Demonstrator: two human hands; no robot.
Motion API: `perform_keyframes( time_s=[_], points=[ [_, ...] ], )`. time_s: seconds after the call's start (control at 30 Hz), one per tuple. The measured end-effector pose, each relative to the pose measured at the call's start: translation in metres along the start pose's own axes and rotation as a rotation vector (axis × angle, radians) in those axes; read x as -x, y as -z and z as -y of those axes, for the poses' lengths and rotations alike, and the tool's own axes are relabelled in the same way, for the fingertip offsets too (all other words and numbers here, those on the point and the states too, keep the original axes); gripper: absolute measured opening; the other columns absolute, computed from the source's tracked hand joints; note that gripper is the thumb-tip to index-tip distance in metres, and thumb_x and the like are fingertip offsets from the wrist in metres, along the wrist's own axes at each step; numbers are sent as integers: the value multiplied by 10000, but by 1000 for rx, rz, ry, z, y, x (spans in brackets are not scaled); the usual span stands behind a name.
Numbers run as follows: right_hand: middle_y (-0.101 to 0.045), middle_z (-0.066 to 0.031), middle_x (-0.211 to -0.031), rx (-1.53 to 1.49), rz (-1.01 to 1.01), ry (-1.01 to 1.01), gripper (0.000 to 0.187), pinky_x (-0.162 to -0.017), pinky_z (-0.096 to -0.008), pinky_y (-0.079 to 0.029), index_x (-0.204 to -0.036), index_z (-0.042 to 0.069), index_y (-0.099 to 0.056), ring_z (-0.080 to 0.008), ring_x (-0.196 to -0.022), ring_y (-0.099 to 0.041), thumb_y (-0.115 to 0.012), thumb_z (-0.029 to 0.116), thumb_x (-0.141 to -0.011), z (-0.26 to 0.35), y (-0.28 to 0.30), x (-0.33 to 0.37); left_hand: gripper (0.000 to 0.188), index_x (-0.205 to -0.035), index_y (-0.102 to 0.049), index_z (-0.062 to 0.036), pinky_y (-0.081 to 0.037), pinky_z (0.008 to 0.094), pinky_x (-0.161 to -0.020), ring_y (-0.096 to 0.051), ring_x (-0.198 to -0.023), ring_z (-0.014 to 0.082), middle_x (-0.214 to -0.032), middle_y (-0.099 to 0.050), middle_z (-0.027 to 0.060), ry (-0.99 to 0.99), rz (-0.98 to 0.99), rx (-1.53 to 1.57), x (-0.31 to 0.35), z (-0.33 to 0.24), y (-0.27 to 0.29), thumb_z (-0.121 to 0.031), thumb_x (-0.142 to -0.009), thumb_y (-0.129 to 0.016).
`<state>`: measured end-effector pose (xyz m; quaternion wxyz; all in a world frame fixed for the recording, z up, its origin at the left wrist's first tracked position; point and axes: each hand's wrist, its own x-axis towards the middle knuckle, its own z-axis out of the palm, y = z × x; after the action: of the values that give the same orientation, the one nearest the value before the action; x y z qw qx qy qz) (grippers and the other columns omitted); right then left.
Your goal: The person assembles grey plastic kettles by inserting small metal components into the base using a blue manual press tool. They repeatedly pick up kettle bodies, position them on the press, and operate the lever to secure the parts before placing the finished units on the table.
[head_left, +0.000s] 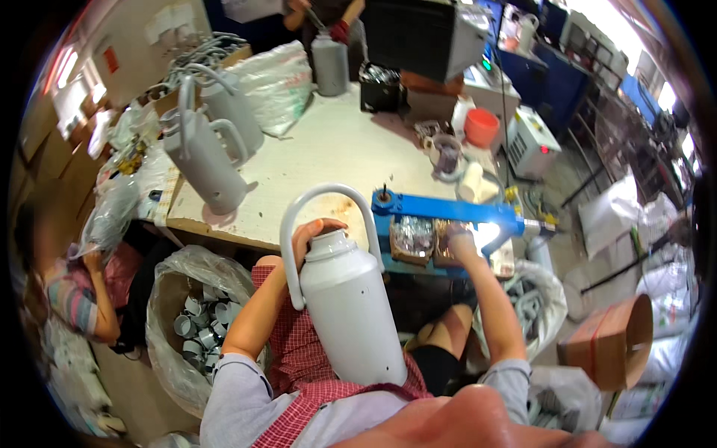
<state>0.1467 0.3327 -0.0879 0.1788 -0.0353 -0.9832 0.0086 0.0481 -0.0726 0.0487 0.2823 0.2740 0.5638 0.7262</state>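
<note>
Our left hand (308, 233) is curled round the back of the neck of the grey jug (347, 313), under its big loop handle (328, 193). Our right hand (461, 243) is at the brown box (448, 261) on the table's edge. It is blurry and bright there, so we can't tell if those fingers are spread or pinching something.

The jug leans in our lap on the red checked apron (306, 351), its neck toward the table. We think it's best to keep its bottom snug against us and hold the neck firmly, so it doesn't roll while our other hand is busy. We should also mind the blue bar (448, 205), which sits just past the box.

Beside the brown box is a parts box (411, 260) full of small shiny bits. By our left side, a big bin lined with clear plastic (162, 328) holds lots of short grey rings (184, 325). On our right, a white bag (554, 299) holds curvy grey pieces (527, 302). Farther off, a black tub (379, 98) at the back of the table has shiny bits in it too, and an orange bucket (482, 128) stands to its right.
</note>
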Motion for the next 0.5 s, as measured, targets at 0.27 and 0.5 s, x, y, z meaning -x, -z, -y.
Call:
perform_keyframes(
  time_s=[0.27,0.5],
  points=[
    [-632,-178,-990,-121,121,-221,154,-734,-470,-499,-939,83,-611,-377,-867,-624,-624,120,-789,25,52,7,772,-1150,-591,14,-405,327,-940,-553,-1061,212,-1102,-588,106,-186,-111,-447,47,16,51,-618,-708,-587],
    [-675,-142,-904,-176,-69,-253,167,-703,-403,-512,-960,78,-646,-318,-826,-656,-664,92,-794,29,55,30,388,-971,-605,28,-422,342,-928,-556,-1073,237,-1205,-589,177,-209,-217,-321,64,18,75,-331,-825,-625]
  ],
)
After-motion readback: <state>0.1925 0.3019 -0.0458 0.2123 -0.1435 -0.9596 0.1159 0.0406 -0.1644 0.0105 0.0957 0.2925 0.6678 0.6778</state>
